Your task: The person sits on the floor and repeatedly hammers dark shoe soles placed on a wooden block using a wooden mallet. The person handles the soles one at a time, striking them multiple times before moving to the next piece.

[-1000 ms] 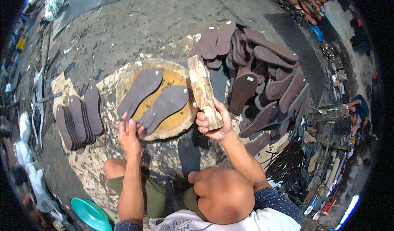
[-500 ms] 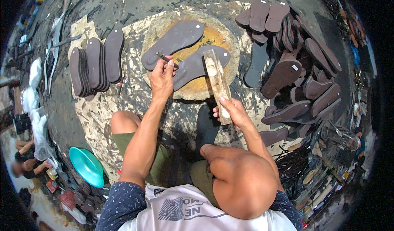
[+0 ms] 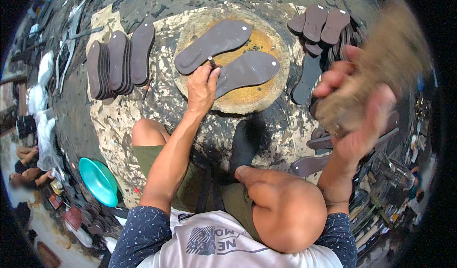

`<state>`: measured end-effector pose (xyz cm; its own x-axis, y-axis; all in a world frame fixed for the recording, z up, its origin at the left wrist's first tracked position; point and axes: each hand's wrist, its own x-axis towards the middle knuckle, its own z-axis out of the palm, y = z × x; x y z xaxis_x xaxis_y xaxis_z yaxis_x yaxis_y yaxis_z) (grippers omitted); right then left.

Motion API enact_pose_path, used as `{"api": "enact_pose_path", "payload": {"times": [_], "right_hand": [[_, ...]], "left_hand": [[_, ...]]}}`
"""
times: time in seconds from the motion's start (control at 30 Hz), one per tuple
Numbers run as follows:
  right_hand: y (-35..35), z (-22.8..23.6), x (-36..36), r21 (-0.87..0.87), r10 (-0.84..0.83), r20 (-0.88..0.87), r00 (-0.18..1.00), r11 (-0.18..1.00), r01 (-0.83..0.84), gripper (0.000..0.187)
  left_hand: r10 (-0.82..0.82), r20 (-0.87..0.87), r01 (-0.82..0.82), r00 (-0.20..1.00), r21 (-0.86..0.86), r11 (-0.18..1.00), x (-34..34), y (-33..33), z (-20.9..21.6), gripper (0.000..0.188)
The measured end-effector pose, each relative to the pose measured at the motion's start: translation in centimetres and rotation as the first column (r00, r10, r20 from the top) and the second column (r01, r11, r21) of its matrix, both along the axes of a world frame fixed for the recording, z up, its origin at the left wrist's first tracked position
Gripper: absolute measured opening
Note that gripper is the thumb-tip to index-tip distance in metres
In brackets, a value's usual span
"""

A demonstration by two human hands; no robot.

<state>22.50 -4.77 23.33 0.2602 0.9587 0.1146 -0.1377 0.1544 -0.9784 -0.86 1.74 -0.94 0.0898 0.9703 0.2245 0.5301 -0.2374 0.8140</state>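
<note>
Two dark brown shoe soles lie side by side on a round wooden chopping block: a far sole and a near sole. My left hand pinches a short dark metal punch, held near upright at the heel end of the near sole. Whether its tip touches the sole is hidden by my fingers. My right hand is closed round a wooden bat, raised close to the camera at the right and smeared by motion.
Stacks of brown soles stand left of the block. More soles are heaped at the right, partly behind the bat. A teal basin sits at lower left, and another person is at the far left edge.
My right hand has swung the wooden bat up and right, away from above the near sole. The punch in my left hand has turned from slanted to near upright at that sole's heel.
</note>
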Motion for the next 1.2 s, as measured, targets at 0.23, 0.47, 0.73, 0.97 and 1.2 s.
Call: {"api": "enact_pose_path", "payload": {"times": [0.23,0.47,0.73,0.97,1.2], "right_hand": [[-2.4,-17.2,-0.4,-0.670,0.593,-0.050,0.804,0.576,-0.467,0.049],[-7.5,-21.7,2.2,-0.765,0.473,-0.116,0.874,0.519,-0.382,0.055],[-7.4,-20.9,0.5,-0.675,0.394,-0.194,0.898,0.611,-0.414,0.056],[-3.4,-11.7,2.1,-0.624,0.401,-0.170,0.900,0.663,-0.413,0.050],[-8.7,-18.0,2.0,-0.081,0.246,0.735,0.632,0.957,-0.279,0.041]], "left_hand": [[-0.113,-0.127,0.127,0.985,0.112,0.986,0.4,-1.0,-2.1,0.019],[0.387,0.579,-0.145,0.718,-0.420,0.896,1.3,0.2,1.6,0.027],[0.024,0.146,0.032,0.989,-0.367,0.930,1.2,-3.2,1.7,0.021],[-0.144,-0.011,0.143,0.989,-0.068,0.987,1.3,-3.3,0.7,0.016],[-0.255,-0.107,0.268,0.961,0.132,0.954,2.3,-3.4,-0.3,0.021]]}}
